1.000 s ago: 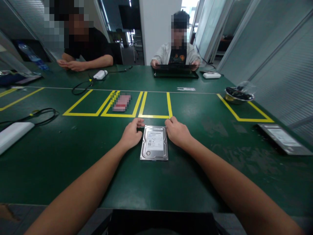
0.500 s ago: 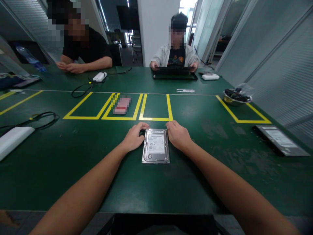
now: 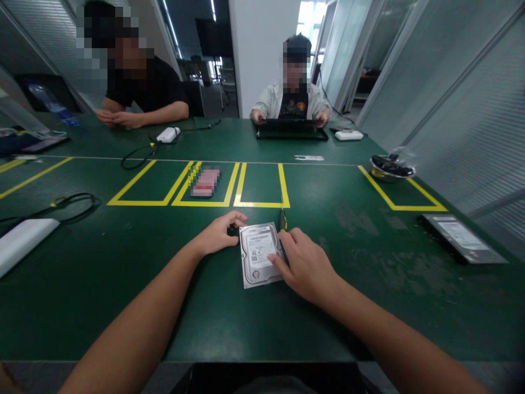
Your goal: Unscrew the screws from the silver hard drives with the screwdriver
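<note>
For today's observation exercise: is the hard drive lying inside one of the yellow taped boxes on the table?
No, the hard drive lies on bare green table nearer the person than the yellow boxes, between both hands.

Your dark green desk (image 3: 123, 284) carries yellow taped rectangles (image 3: 262, 205). On it lie a silver metal hard drive (image 3: 259, 256), a yellow-handled screwdriver (image 3: 282, 220) beside it, a white oblong box (image 3: 22, 241) with black cable (image 3: 69, 201), a steel bowl (image 3: 390, 169), and a flat grey labelled panel (image 3: 461, 237).

Bare green mat (image 3: 287, 317) lies open around the hard drive (image 3: 259, 255); a screwdriver (image 3: 282, 221) flanks its right edge.
</note>
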A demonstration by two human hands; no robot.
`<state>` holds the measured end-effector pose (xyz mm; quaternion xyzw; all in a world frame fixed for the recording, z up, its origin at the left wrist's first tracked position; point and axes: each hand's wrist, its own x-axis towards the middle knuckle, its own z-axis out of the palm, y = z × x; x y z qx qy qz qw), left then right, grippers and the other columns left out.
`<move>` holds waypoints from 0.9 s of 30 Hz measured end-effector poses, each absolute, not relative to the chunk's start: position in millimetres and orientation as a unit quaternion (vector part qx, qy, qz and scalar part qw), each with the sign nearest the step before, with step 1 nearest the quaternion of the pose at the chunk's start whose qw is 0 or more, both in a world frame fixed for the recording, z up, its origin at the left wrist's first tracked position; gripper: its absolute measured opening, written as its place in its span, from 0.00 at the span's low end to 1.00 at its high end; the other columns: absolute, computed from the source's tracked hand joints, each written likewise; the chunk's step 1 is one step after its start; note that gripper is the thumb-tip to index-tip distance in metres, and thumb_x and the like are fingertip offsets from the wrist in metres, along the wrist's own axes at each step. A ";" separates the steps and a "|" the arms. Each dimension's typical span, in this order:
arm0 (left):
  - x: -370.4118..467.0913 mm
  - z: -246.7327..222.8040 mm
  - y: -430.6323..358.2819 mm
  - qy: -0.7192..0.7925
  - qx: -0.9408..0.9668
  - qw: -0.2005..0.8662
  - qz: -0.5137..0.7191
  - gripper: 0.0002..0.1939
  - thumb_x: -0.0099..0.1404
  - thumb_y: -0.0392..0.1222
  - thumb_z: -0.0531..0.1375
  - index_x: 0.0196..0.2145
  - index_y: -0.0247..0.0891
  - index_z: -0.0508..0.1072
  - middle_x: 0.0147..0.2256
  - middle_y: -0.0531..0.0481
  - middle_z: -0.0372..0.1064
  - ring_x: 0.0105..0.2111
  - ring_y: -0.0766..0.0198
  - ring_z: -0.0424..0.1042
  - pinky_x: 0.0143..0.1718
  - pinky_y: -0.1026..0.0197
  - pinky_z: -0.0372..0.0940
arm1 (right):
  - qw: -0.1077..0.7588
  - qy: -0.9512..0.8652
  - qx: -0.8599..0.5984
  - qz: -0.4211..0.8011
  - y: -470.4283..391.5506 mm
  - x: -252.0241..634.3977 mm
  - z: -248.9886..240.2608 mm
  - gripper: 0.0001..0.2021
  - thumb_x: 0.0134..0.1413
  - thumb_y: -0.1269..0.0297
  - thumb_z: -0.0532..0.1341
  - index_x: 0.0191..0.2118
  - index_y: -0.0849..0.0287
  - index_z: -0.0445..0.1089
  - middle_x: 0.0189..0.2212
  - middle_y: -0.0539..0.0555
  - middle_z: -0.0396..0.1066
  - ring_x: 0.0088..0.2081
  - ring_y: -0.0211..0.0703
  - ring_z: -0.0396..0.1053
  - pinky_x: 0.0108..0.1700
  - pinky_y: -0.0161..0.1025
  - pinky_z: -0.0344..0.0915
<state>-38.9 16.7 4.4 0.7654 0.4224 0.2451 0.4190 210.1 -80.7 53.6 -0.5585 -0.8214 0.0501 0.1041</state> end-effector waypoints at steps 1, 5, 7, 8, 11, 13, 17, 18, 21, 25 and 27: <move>-40.9 6.0 16.7 0.412 0.768 0.429 0.238 0.26 0.53 0.35 0.61 0.51 0.38 0.64 0.44 0.47 0.73 0.46 0.56 0.72 0.56 0.47 0.59 | 0.108 -0.822 -0.555 0.064 -92.1 210.5 55.1 0.19 0.63 0.52 0.55 0.51 0.61 0.66 0.43 0.61 0.67 0.43 0.51 0.66 0.44 0.46 0.66; -45.2 12.4 14.4 0.382 0.780 0.453 0.200 0.29 0.53 0.37 0.63 0.54 0.38 0.62 0.43 0.48 0.72 0.46 0.56 0.72 0.54 0.48 0.60 | 0.145 -0.818 -0.549 0.096 -129.8 216.7 49.5 0.35 0.57 0.48 0.60 0.65 0.60 0.53 0.58 0.68 0.59 0.55 0.60 0.62 0.55 0.55 0.64; -45.8 15.8 11.9 0.382 0.800 0.429 0.171 0.32 0.53 0.39 0.65 0.55 0.39 0.61 0.42 0.48 0.71 0.46 0.54 0.71 0.53 0.48 0.60 | 0.148 -0.815 -0.551 0.103 -142.3 220.3 42.1 0.41 0.55 0.46 0.62 0.68 0.58 0.48 0.64 0.69 0.52 0.59 0.65 0.60 0.56 0.58 0.63; -45.9 17.5 10.5 0.385 0.812 0.410 0.157 0.34 0.52 0.41 0.66 0.56 0.40 0.61 0.42 0.49 0.71 0.46 0.53 0.71 0.53 0.48 0.60 | 0.148 -0.810 -0.557 0.108 -146.9 221.7 38.1 0.43 0.53 0.46 0.63 0.69 0.57 0.46 0.65 0.70 0.51 0.60 0.67 0.59 0.57 0.60 0.63; -46.3 21.8 6.6 0.388 0.830 0.381 0.125 0.38 0.52 0.42 0.67 0.59 0.41 0.59 0.42 0.50 0.71 0.47 0.52 0.70 0.54 0.47 0.57 | 0.161 -0.793 -0.577 0.114 -154.5 223.9 27.4 0.48 0.51 0.46 0.65 0.70 0.57 0.42 0.66 0.72 0.50 0.62 0.68 0.57 0.57 0.62 0.62; -46.6 23.6 4.7 0.381 0.827 0.395 0.123 0.39 0.53 0.42 0.67 0.60 0.41 0.56 0.41 0.50 0.72 0.46 0.53 0.71 0.54 0.47 0.57 | 0.172 -0.784 -0.586 0.110 -156.6 223.4 22.4 0.50 0.49 0.45 0.66 0.70 0.58 0.40 0.65 0.72 0.50 0.63 0.68 0.56 0.58 0.62 0.61; -47.0 23.6 2.8 0.359 0.816 0.433 0.132 0.39 0.55 0.41 0.66 0.61 0.40 0.54 0.41 0.50 0.74 0.45 0.54 0.71 0.55 0.47 0.55 | 0.168 -0.784 -0.595 0.060 -159.1 218.1 19.6 0.53 0.45 0.41 0.67 0.70 0.58 0.44 0.65 0.72 0.51 0.65 0.70 0.51 0.60 0.64 0.57; -47.1 23.3 2.6 0.353 0.816 0.438 0.130 0.39 0.55 0.41 0.66 0.61 0.40 0.53 0.42 0.49 0.74 0.46 0.54 0.71 0.56 0.47 0.55 | 0.164 -0.782 -0.600 0.041 -159.6 216.1 20.5 0.52 0.44 0.40 0.67 0.70 0.58 0.45 0.65 0.72 0.51 0.66 0.71 0.49 0.60 0.64 0.55; -48.1 23.0 1.7 0.337 0.819 0.449 0.116 0.40 0.56 0.40 0.67 0.62 0.40 0.52 0.43 0.49 0.75 0.48 0.53 0.71 0.57 0.47 0.53 | 0.154 -0.778 -0.609 0.009 -160.4 209.1 25.5 0.51 0.45 0.40 0.67 0.70 0.57 0.46 0.66 0.72 0.49 0.66 0.72 0.46 0.60 0.64 0.53; -50.1 25.6 0.7 0.309 0.819 0.472 0.105 0.39 0.58 0.38 0.65 0.62 0.41 0.51 0.45 0.49 0.74 0.50 0.54 0.69 0.58 0.48 0.53 | 0.129 -0.785 -0.605 0.028 -156.3 200.0 32.2 0.54 0.42 0.38 0.67 0.70 0.57 0.46 0.65 0.75 0.49 0.64 0.73 0.51 0.60 0.63 0.53; -50.2 27.0 0.4 0.291 0.817 0.486 0.104 0.39 0.58 0.36 0.64 0.63 0.41 0.51 0.45 0.49 0.75 0.50 0.55 0.70 0.59 0.47 0.53 | 0.110 -0.790 -0.602 0.047 -151.7 195.9 34.7 0.54 0.41 0.37 0.67 0.69 0.56 0.47 0.65 0.75 0.49 0.64 0.73 0.51 0.60 0.63 0.52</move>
